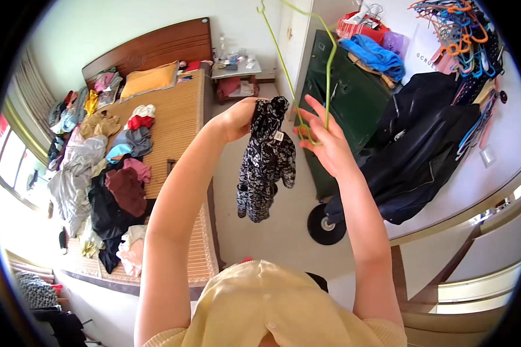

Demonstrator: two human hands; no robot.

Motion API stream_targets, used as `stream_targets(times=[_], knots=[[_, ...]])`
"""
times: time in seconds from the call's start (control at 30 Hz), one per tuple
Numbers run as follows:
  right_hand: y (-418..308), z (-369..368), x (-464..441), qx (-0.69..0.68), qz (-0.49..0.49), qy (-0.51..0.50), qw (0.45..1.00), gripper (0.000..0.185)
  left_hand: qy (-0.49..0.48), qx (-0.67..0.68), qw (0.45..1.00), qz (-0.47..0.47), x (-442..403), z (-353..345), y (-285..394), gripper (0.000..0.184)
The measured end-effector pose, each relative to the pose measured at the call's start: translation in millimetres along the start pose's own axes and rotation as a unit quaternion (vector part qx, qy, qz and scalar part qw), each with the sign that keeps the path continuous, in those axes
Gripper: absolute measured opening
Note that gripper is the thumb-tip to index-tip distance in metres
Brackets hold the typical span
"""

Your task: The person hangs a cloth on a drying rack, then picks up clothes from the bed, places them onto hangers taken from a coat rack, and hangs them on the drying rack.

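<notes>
My left hand (241,120) is closed on the top of a black garment with a white pattern (263,168). The garment hangs down bunched, and a small white label shows near its gathered top. To the right, my right hand (329,144) holds a light green wire clothes hanger (331,63) between thumb and fingers, some of them spread. The hanger rises upright past the top of the view, so part of it is cut off. Hanger and garment are close together; whether they touch I cannot tell.
On the left, a bed (182,124) with a woven mat carries piles of clothes (124,191) and a yellow pillow (149,81). At right stand a dark green cabinet (353,98), hanging dark jackets (411,156) and a cluster of coloured hangers (460,34). A round black base (325,225) rests on the floor.
</notes>
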State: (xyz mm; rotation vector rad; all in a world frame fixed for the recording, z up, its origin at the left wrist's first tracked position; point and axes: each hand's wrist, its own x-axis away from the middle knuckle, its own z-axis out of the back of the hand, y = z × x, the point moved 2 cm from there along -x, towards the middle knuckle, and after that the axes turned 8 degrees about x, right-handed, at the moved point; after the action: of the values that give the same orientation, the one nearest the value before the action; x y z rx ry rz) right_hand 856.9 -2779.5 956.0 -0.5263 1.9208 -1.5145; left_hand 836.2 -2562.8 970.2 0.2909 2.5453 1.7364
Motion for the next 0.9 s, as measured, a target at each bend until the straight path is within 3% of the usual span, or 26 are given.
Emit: stream_targets(times=[0.1,0.13,0.2,0.23,0.3,0.33,0.4,0.47,0.5,0.63,0.73,0.77,0.83,0.87,0.9], knots=[[9.6,-24.1,-12.7,0.078,0.056,0.002,0.995,0.044,0.004,-0.042,0.999,0.025,12.4,-13.7,-4.6,0.020],[5.4,-33.6,-12.7,0.140,0.071,-0.018,0.987,0.031,0.010,-0.047,0.998,0.039,7.2,-6.8,-14.1,0.025],[28.6,-34.2,-21.7,0.101,0.066,0.017,0.993,0.016,0.069,-0.087,0.993,0.047,16.7,-12.8,-13.4,0.023],[35.3,-29.7,-24.1,0.101,0.040,0.058,0.992,0.013,0.100,-0.191,0.976,-0.027,16.0,-3.8,-16.2,0.024],[34.1,-24.8,-19.7,0.081,0.023,0.102,0.991,0.013,0.157,-0.389,0.892,-0.169,17.6,21.3,-26.1,0.026],[32.1,-19.8,-14.5,0.111,0.039,0.115,0.986,0.013,0.334,-0.557,0.728,-0.219,29.6,34.6,-22.0,0.024],[24.3,-9.8,-0.9,0.149,0.020,0.138,0.979,0.013,0.368,-0.292,0.878,-0.093,44.8,73.9,-10.2,0.024],[24.8,1.8,9.2,0.199,-0.016,0.109,0.974,0.016,0.319,-0.004,0.946,-0.062,62.9,85.2,-17.1,0.024],[30.9,8.0,10.5,0.185,-0.031,0.112,0.976,0.017,0.275,0.005,0.961,-0.022,68.4,86.8,-19.4,0.026],[29.0,35.6,9.4,0.158,-0.075,0.131,0.976,0.017,0.164,-0.094,0.981,-0.044,81.5,61.1,-22.0,0.027],[18.5,61.1,11.8,0.213,-0.081,0.118,0.967,0.016,-0.013,-0.212,0.969,-0.129,89.1,65.1,-8.7,0.026],[13.2,64.4,16.5,0.217,-0.083,0.104,0.967,0.015,-0.032,-0.385,0.909,-0.159,92.9,58.3,-1.2,0.031],[11.7,63.4,25.4,0.160,-0.090,0.076,0.980,0.014,0.061,-0.631,0.759,-0.147,87.2,37.5,-10.3,0.040],[12.8,59.5,32.0,0.133,-0.097,0.057,0.985,0.014,0.110,-0.731,0.660,-0.134,87.7,31.1,-16.0,0.044],[12.1,53.3,39.9,0.113,-0.099,0.054,0.987,0.012,0.113,-0.752,0.630,-0.158,83.6,38.4,-23.0,0.062]])
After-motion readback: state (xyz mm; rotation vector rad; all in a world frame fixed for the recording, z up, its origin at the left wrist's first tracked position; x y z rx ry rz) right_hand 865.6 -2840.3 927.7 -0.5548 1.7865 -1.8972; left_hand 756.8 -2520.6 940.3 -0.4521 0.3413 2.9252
